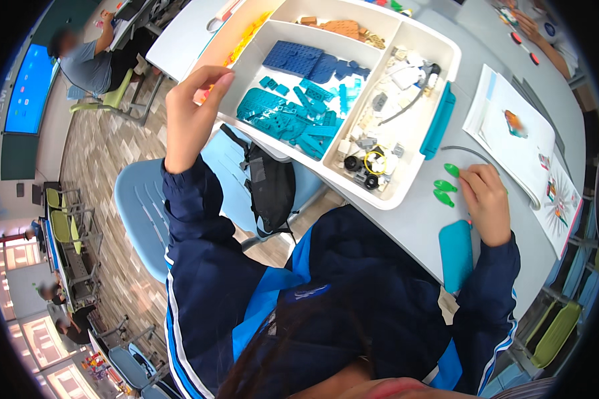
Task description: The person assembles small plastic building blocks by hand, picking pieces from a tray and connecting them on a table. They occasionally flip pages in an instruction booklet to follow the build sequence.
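Observation:
On the table at right, my right hand point(487, 199) has its fingers pinched at the end of a green leaf-shaped piece point(451, 170). Two similar green leaf pieces point(445, 186) lie just below it. A dark grey bendy tube point(469, 151) curves behind those fingers. Raised at the near left corner of a white sorting box point(406, 193) is my left hand point(196, 110). Its thumb and forefinger tips come together; what they hold, if anything, cannot be made out. Teal bricks point(286, 116) and dark blue plates point(294, 58) fill the compartment beside it.
White, grey and black pieces point(379, 156) occupy the box's right compartment. An open instruction booklet point(512, 126) lies at far right. A teal plate-like piece point(456, 256) rests near the table edge. A blue chair point(143, 213) with a black bag point(271, 186) stands left.

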{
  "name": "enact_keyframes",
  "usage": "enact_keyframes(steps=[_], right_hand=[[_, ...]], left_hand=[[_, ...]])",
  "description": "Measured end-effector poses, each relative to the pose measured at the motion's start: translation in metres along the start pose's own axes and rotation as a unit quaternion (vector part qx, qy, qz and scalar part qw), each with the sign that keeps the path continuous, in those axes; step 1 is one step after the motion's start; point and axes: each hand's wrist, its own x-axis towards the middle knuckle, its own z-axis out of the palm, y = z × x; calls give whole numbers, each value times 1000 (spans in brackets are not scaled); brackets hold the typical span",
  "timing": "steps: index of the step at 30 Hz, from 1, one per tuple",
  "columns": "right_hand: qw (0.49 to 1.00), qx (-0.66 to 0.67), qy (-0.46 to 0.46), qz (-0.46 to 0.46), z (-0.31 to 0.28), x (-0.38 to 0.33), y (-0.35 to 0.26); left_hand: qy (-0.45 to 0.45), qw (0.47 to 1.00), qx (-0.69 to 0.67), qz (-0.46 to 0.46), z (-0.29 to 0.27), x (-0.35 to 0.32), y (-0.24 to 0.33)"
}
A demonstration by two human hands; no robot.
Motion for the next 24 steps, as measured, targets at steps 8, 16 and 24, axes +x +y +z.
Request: enact_keyframes(steps=[8, 16, 24], right_hand=[[998, -28, -53, 1, -2, 4, 1], [995, -29, -80, 53, -3, 8, -11], [990, -16, -137, 30, 7, 20, -7]], left_hand=[[-213, 962, 44, 165, 17, 34, -4], [-224, 949, 53, 216, 24, 51, -21], [-331, 917, 16, 222, 26, 49, -20]])
